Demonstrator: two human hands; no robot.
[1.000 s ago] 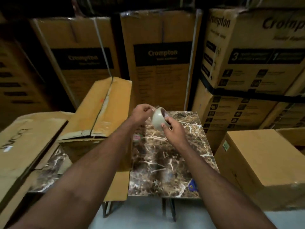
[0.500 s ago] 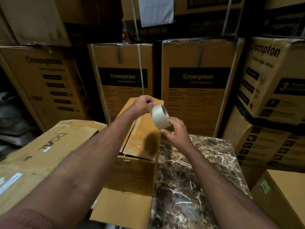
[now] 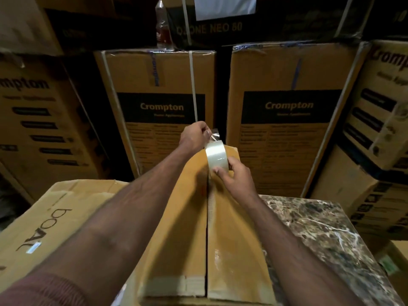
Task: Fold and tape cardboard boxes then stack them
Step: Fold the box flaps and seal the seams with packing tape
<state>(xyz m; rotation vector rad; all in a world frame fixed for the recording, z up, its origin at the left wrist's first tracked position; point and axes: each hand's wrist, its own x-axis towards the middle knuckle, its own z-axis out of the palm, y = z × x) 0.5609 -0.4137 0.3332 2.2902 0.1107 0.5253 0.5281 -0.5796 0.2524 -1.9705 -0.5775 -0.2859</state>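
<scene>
Now: left hand pinches the tape end; right hand grips the tape roll. Risk: the free end curls, sticking to itself, or lands off the box seam.

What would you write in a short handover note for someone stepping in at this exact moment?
Left hand: pinches the tape's free end.
Right hand: grips the tape roll, above the far end of the box.
Box lies on the marble table, flaps closed, centre seam facing up.
Done: flaps folded.
Left: tape along the seam, then stack.
</scene>
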